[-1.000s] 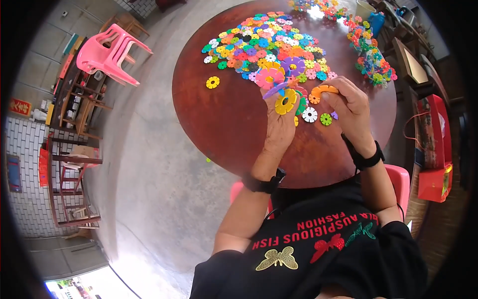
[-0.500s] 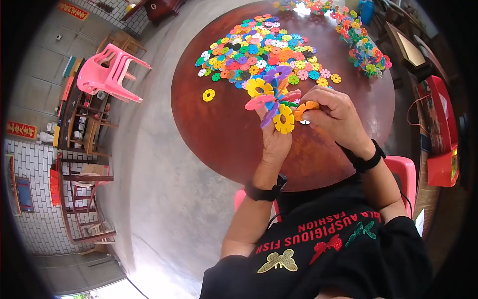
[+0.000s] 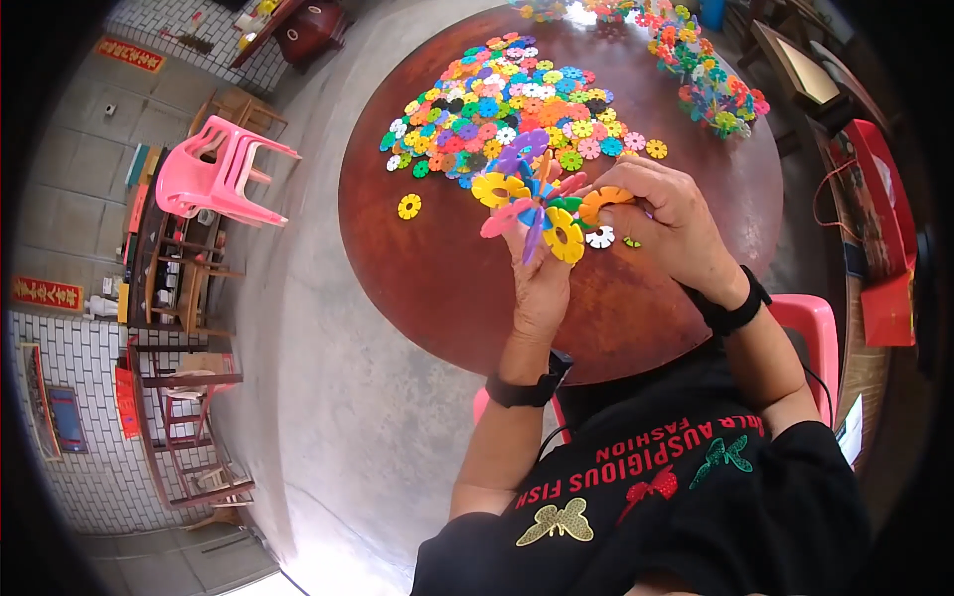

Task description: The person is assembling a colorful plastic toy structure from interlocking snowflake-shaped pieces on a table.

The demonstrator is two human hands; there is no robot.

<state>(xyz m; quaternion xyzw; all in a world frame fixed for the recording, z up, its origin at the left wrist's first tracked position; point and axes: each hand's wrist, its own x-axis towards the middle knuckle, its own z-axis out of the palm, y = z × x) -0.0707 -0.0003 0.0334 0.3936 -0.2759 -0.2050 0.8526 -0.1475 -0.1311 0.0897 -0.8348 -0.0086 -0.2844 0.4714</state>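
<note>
Round and dark brown, the worktop (image 3: 427,268) carries a wide scatter of loose plastic flower discs (image 3: 507,114) at its far side, with one stray yellow disc (image 3: 408,207) apart. The left hand (image 3: 542,283) holds up a small cluster of joined discs (image 3: 532,199), fingers closed about its lower part; the right hand (image 3: 671,223) pinches an orange disc (image 3: 599,202) against it. Few pieces are joined, and most lie unused. A finished chain (image 3: 711,89), probably, sits at the far right. No container shows.
</note>
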